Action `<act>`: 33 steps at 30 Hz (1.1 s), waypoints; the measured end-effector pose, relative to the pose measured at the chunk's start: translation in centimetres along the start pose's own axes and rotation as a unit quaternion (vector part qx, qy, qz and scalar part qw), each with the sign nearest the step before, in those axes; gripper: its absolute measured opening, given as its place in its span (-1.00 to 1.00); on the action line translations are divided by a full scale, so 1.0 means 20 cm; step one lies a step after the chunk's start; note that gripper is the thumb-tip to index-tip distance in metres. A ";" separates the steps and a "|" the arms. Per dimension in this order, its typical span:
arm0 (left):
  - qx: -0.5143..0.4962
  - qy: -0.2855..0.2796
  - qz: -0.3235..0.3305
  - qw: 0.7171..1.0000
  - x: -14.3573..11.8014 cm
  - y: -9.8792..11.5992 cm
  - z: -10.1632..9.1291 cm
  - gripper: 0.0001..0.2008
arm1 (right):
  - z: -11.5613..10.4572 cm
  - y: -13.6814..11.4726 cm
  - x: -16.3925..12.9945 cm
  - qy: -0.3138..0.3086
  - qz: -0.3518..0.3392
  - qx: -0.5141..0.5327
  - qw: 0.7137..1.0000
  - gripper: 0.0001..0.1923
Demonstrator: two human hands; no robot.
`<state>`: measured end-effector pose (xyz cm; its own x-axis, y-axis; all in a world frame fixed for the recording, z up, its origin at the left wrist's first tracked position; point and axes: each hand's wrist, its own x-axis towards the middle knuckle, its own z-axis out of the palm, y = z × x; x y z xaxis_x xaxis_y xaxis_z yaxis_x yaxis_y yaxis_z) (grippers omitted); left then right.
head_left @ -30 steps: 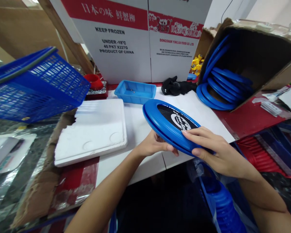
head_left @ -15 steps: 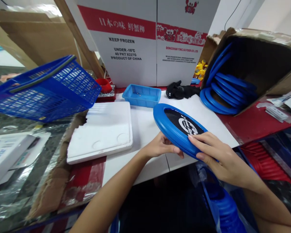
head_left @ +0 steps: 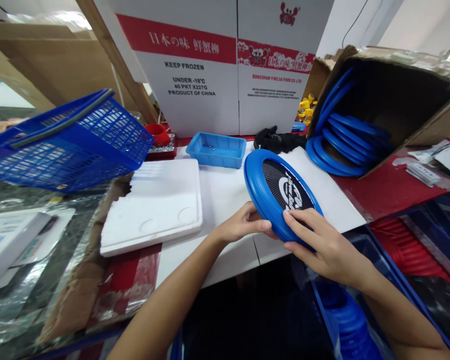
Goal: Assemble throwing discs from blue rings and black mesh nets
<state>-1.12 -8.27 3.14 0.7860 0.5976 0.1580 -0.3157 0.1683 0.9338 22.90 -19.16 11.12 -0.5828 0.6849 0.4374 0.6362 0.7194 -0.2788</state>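
Both hands grasp a blue disc [head_left: 281,195] tilted above the desk's [head_left: 225,190] near edge. The left hand [head_left: 242,227] pinches its lower rim from beneath; the right hand [head_left: 322,245] lies just beside it, fingers [head_left: 303,222] spread over the disc's dark mesh centre and thumb under the rim.

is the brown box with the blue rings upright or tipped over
Tipped on its side: the cardboard box opens sideways toward the table, blue rings spilling from its mouth.
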 end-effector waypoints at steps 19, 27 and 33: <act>0.001 0.280 -0.103 0.955 0.11 -0.04 0.00 -0.44 | 0.61 0.15 -0.01 0.081 0.018 -0.255 0.963 -0.45; 0.006 0.357 -0.053 0.933 0.14 -0.07 -0.10 -0.53 | 0.64 0.31 0.10 0.119 -0.013 -0.174 0.978 -0.49; -0.016 0.440 0.013 0.898 0.13 -0.05 -0.23 -0.45 | 0.61 0.60 0.30 0.189 0.016 -0.062 0.980 -0.55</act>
<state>-1.08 -3.28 1.18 0.0584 0.9874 -0.1473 -0.3538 0.1585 0.9218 20.95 -5.04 0.00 -0.3469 0.5986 0.7221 0.7222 0.6617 -0.2016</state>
